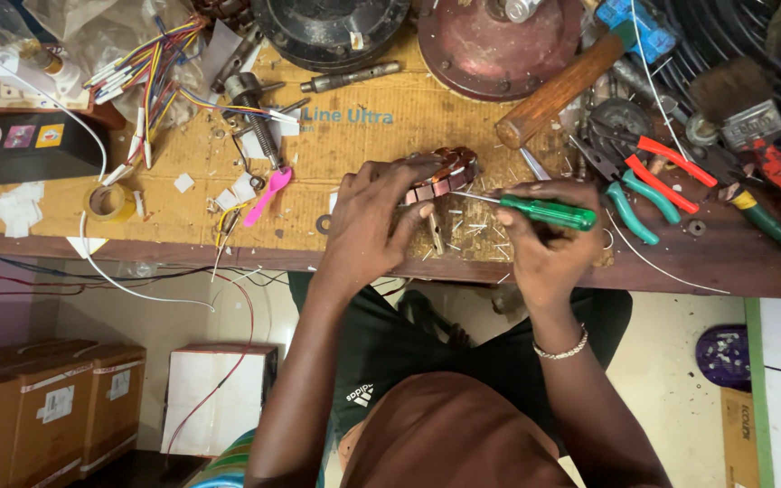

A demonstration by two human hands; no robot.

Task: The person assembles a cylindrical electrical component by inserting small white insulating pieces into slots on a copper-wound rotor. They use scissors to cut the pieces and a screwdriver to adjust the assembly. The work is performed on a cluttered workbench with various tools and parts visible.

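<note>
**Screwdriver at the winding**

Your right hand [544,248] is clamped on a green-handled screwdriver [549,213] at frame centre; your left hand [368,226] fingers grip the copper-wound stator [445,173] on the counter [725,258]. Farther up right lies a wooden-handled hammer [562,90]

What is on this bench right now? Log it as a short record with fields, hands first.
left hand: left hand grips a copper-wound motor stator on the bench
right hand: right hand holds a green-handled screwdriver, tip at the stator
surface: cardboard sheet over a wooden workbench
right of hands: pliers with green grips, pliers with red grips, wooden-handled hammer
left of hands: pink plastic tool, tape roll, bundle of coloured wires
</note>
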